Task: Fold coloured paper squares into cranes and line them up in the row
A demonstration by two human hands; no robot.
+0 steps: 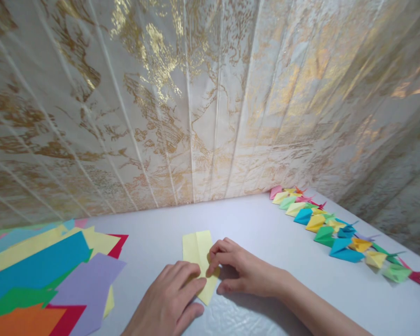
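A pale yellow sheet of origami paper (198,249) lies on the white table, with a crease down its middle and a pointed near end. My left hand (177,291) presses the sheet's lower left part with bent fingers, its thumb reaching towards the near point. At the right edge, my right hand (240,268) has its curled fingertips on the paper, while its thumb rests lower, by the table. Both hands cover parts of the sheet's sides.
Loose coloured paper spreads over the left side, including a blue sheet (45,261), a purple sheet (91,284) and an orange sheet (28,322). Several folded paper cranes (343,249) line the right edge of the white table (150,233). Behind hangs a gold-patterned curtain (182,116).
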